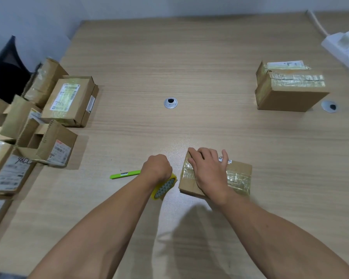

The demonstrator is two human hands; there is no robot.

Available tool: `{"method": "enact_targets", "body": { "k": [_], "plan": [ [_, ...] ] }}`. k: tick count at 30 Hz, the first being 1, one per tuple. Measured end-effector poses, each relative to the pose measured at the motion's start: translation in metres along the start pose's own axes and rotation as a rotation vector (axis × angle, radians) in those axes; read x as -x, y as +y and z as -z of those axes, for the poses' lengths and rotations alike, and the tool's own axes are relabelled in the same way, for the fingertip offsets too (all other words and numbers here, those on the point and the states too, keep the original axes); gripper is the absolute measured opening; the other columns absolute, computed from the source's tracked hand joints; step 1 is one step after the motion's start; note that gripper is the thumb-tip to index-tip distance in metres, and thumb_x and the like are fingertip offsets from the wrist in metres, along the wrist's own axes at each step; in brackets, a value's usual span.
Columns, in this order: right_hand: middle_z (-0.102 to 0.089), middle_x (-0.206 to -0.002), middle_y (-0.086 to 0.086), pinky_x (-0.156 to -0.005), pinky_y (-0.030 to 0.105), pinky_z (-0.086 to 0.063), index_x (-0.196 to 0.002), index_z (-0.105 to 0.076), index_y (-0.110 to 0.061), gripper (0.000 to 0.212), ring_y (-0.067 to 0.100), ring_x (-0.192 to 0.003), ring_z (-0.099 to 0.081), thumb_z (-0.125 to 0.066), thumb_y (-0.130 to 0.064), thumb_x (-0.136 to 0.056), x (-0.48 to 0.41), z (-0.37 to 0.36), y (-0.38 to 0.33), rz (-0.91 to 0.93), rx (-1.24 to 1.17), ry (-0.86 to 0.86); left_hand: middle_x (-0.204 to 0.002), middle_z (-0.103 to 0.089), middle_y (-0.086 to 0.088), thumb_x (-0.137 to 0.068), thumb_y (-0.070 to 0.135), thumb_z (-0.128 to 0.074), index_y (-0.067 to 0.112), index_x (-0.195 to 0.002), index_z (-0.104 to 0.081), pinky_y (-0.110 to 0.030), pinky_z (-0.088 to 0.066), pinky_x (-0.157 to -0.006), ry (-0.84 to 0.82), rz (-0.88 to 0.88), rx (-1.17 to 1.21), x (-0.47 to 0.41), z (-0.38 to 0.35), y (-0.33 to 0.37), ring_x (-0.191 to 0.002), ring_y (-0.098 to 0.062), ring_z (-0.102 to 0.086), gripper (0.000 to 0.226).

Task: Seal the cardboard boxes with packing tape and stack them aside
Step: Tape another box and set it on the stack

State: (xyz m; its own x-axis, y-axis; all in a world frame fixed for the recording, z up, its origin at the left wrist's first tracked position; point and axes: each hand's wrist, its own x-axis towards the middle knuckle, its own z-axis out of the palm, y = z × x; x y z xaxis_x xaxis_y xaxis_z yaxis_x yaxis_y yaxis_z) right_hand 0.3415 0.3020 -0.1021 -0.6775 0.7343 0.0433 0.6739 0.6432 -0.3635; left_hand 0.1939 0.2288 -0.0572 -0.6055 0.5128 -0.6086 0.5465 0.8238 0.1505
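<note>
A small flat cardboard box (pixel 239 170) lies on the wooden table near the front, with clear tape across its top. My right hand (pixel 209 170) lies flat on that box with fingers spread, pressing on the tape. Just left of the box my left hand (pixel 156 168) grips a yellow-edged roll of packing tape (pixel 165 187), tilted against the table. A taped box (pixel 288 89) stands apart at the far right.
Several cardboard boxes (pixel 69 99) crowd the left side, one with open flaps (pixel 46 141). A green pen (pixel 125 174) lies left of my left hand. Two cable grommets (pixel 170 103) (pixel 330 106) sit in the table (pixel 189 57). White plastic (pixel 347 45) lies at the far right corner.
</note>
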Motion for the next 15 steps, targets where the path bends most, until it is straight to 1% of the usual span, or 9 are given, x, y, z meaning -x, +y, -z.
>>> {"method": "enact_targets", "body": {
  "k": [5, 7, 9, 11, 13, 14, 15],
  "plan": [
    [-0.059, -0.109, -0.005, -0.112, 0.056, -0.017, -0.124, -0.059, -0.032, 0.024, 0.025, -0.106, -0.053, -0.045, -0.035, -0.105, -0.001, 0.002, 0.0, -0.001, 0.003, -0.019, -0.128, -0.061, -0.017, -0.102, 0.02, -0.045, 0.008, -0.124, -0.063, -0.034, -0.046, -0.091, -0.003, 0.018, 0.021, 0.003, 0.0, -0.001, -0.115, -0.033, -0.058, 0.031],
    [-0.059, -0.11, -0.006, -0.111, 0.055, -0.018, -0.124, -0.058, -0.032, 0.024, 0.025, -0.107, -0.052, -0.044, -0.035, -0.105, 0.0, 0.004, -0.001, -0.008, 0.009, -0.028, -0.128, -0.062, -0.017, -0.102, 0.021, -0.047, 0.007, -0.123, -0.063, -0.034, -0.046, -0.09, 0.002, 0.029, 0.021, 0.005, 0.002, -0.003, -0.115, -0.033, -0.059, 0.03],
    [-0.058, -0.108, -0.006, -0.111, 0.055, -0.02, -0.121, -0.057, -0.032, 0.019, 0.025, -0.105, -0.052, -0.045, -0.033, -0.106, 0.002, 0.004, 0.002, -0.008, 0.021, -0.008, -0.126, -0.063, -0.019, -0.1, 0.021, -0.05, 0.005, -0.119, -0.064, -0.034, -0.047, -0.087, 0.007, 0.067, -0.024, 0.006, 0.011, -0.019, -0.114, -0.035, -0.06, 0.029],
    [-0.056, -0.107, -0.006, -0.11, 0.055, -0.02, -0.116, -0.056, -0.031, 0.013, 0.025, -0.104, -0.051, -0.049, -0.028, -0.105, 0.002, 0.005, 0.003, -0.007, 0.045, -0.008, -0.126, -0.064, -0.02, -0.099, 0.02, -0.049, 0.004, -0.117, -0.065, -0.036, -0.047, -0.089, 0.054, 0.111, -0.055, 0.003, 0.028, -0.037, -0.115, -0.037, -0.06, 0.029],
    [-0.054, -0.108, -0.005, -0.112, 0.057, -0.017, -0.116, -0.053, -0.03, 0.014, 0.026, -0.106, -0.049, -0.05, -0.022, -0.105, -0.002, 0.006, 0.001, -0.012, 0.057, -0.06, -0.127, -0.064, -0.019, -0.101, 0.022, -0.047, 0.006, -0.117, -0.065, -0.036, -0.046, -0.09, 0.098, 0.048, 0.015, -0.003, 0.044, -0.04, -0.116, -0.037, -0.058, 0.029],
    [-0.053, -0.109, -0.004, -0.113, 0.058, -0.016, -0.117, -0.053, -0.03, 0.015, 0.026, -0.108, -0.049, -0.051, -0.022, -0.104, -0.004, 0.005, -0.002, -0.005, 0.06, -0.07, -0.127, -0.064, -0.017, -0.102, 0.022, -0.045, 0.008, -0.118, -0.066, -0.034, -0.044, -0.087, 0.097, -0.002, 0.089, -0.001, 0.049, -0.036, -0.116, -0.036, -0.057, 0.029],
    [-0.054, -0.112, -0.004, -0.114, 0.06, -0.017, -0.118, -0.054, -0.03, 0.018, 0.026, -0.109, -0.049, -0.055, -0.022, -0.102, -0.006, 0.005, -0.002, 0.001, 0.061, -0.042, -0.125, -0.064, -0.015, -0.103, 0.023, -0.045, 0.01, -0.117, -0.066, -0.031, -0.041, -0.083, 0.1, -0.041, 0.152, 0.001, 0.051, -0.029, -0.114, -0.034, -0.057, 0.029]
  ]
}}
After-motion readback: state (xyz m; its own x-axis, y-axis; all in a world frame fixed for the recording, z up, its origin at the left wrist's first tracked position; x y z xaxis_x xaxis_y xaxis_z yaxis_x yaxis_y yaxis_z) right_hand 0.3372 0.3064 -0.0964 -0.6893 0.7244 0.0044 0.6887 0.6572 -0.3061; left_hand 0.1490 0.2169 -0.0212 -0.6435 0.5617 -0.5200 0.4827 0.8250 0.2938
